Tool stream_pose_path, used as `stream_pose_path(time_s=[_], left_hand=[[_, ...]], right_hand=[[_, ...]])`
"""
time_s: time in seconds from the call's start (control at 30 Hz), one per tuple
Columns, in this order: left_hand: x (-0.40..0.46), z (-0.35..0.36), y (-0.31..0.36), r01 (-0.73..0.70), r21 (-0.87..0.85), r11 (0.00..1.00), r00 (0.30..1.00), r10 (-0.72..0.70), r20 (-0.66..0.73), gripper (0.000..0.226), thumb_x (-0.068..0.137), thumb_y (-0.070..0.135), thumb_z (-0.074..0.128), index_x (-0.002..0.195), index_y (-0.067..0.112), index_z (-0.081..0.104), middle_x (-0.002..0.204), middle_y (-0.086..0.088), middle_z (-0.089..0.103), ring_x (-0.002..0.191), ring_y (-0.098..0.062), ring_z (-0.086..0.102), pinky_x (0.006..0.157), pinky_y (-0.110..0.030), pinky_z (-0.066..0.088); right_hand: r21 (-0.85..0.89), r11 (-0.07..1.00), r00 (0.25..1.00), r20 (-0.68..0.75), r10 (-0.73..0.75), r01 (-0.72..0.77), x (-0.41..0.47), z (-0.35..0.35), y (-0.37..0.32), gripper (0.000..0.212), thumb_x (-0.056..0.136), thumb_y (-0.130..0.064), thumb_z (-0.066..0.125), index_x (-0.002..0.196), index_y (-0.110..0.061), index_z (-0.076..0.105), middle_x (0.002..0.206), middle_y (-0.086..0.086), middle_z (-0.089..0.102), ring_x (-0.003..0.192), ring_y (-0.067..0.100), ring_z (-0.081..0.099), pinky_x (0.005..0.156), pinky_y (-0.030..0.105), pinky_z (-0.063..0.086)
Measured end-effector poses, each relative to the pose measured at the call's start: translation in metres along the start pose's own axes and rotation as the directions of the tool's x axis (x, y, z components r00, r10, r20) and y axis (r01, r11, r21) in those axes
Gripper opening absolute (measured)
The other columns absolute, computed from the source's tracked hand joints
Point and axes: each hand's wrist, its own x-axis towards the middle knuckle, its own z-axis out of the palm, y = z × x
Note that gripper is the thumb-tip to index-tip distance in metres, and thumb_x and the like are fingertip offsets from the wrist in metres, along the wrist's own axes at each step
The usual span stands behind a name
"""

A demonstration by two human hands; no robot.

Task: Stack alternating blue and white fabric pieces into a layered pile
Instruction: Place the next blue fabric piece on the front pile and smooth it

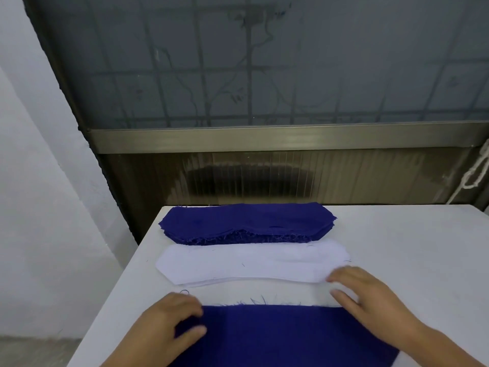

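Here the left hand [169,323] pinches the blue piece [285,337]; the right hand [370,298], fingers flat, should square its edge over the white layer [264,296].

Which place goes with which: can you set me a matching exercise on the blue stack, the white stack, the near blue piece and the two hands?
Things:
1. blue stack
2. white stack
3. near blue piece
4. left hand
5. right hand

Places:
A. nearest the table's front edge
B. middle row
C. on the near piece's left end
D. farthest back on the table
E. at the near piece's right end, beside the white stack

Pairs: 1-D, 2-B, 3-A, 4-C, 5-E
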Motion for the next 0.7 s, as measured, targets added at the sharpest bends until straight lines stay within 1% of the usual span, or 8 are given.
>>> stream_pose_path(time_s=[0.07,0.13,0.27,0.33,0.4,0.5,0.6,0.7], left_hand=[[0.030,0.012,0.008,0.014,-0.029,0.999,1.000,-0.014,-0.014,0.020,0.086,0.052,0.058,0.099,0.040,0.067,0.106,0.039,0.052,0.106,0.019,0.043,0.092,-0.005,0.036],[0.061,0.027,0.018,0.018,-0.043,0.999,1.000,-0.018,0.001,0.022,0.091,0.042,0.057,0.111,0.037,0.064,0.113,0.037,0.045,0.109,0.020,0.037,0.096,-0.001,0.028],[0.115,0.051,0.034,-0.011,-0.079,0.997,1.000,0.013,0.021,0.032,0.094,0.033,0.054,0.126,0.030,0.057,0.127,0.025,0.046,0.118,0.010,0.034,0.093,0.005,0.014],[0.135,0.059,0.040,-0.005,-0.091,0.996,1.000,0.007,0.029,0.038,0.094,0.037,0.055,0.131,0.030,0.053,0.132,0.021,0.047,0.120,0.006,0.034,0.096,0.001,0.018],[0.150,0.065,0.044,0.035,-0.114,0.993,0.998,-0.029,0.055,0.044,0.091,0.045,0.057,0.132,0.030,0.052,0.131,0.019,0.049,0.119,0.001,0.040,0.100,-0.011,0.030],[0.162,0.067,0.049,0.087,-0.088,0.992,0.992,-0.078,0.099,0.051,0.082,0.055,0.061,0.126,0.030,0.054,0.115,0.016,0.055,0.105,-0.004,0.047,0.090,-0.023,0.042],[0.166,0.067,0.049,0.075,-0.045,0.996,0.993,-0.071,0.090,0.040,0.084,0.050,0.062,0.117,0.030,0.057,0.106,0.016,0.055,0.098,-0.005,0.047,0.084,-0.024,0.044],[0.168,0.067,0.046,0.049,-0.042,0.998,0.998,-0.047,0.046,0.023,0.095,0.040,0.051,0.109,0.027,0.063,0.098,0.017,0.055,0.094,-0.004,0.049,0.080,-0.022,0.045]], right_hand=[[0.023,0.999,0.999,0.043,0.031,-0.032,0.035,0.013,-0.001,0.021,0.093,-0.033,0.058,0.114,-0.034,0.059,0.113,-0.027,0.050,0.109,-0.007,0.045,0.093,0.007,0.034],[0.047,0.997,0.992,0.116,0.055,-0.061,0.063,0.023,-0.001,0.021,0.094,-0.034,0.057,0.115,-0.032,0.056,0.112,-0.023,0.050,0.108,-0.004,0.043,0.093,0.010,0.035],[0.084,0.989,0.975,0.194,0.105,-0.124,0.090,0.034,0.005,0.005,0.091,-0.032,0.062,0.090,-0.033,0.057,0.093,-0.018,0.052,0.093,0.004,0.048,0.082,0.016,0.042],[0.143,0.977,0.970,0.211,0.123,-0.156,0.096,0.036,0.010,0.013,0.090,-0.028,0.063,0.080,-0.032,0.057,0.087,-0.014,0.054,0.087,0.006,0.050,0.078,0.018,0.044],[0.226,0.951,0.960,0.231,0.160,-0.213,0.101,0.036,0.012,0.014,0.091,-0.024,0.063,0.077,-0.025,0.062,0.083,-0.009,0.056,0.082,0.008,0.052,0.075,0.017,0.044],[0.294,0.917,0.945,0.263,0.192,-0.269,0.107,0.036,0.015,0.021,0.093,-0.024,0.059,0.077,-0.012,0.065,0.083,0.000,0.059,0.074,0.008,0.053,0.069,0.016,0.044],[0.323,0.891,0.927,0.300,0.224,-0.320,0.110,0.036,0.018,0.027,0.094,-0.027,0.058,0.071,-0.014,0.060,0.077,-0.002,0.054,0.067,0.003,0.050,0.064,0.014,0.042],[0.331,0.872,0.910,0.331,0.250,-0.361,0.112,0.037,0.021,0.031,0.094,-0.029,0.058,0.066,-0.016,0.056,0.074,-0.005,0.051,0.064,0.002,0.048,0.062,0.013,0.040]])
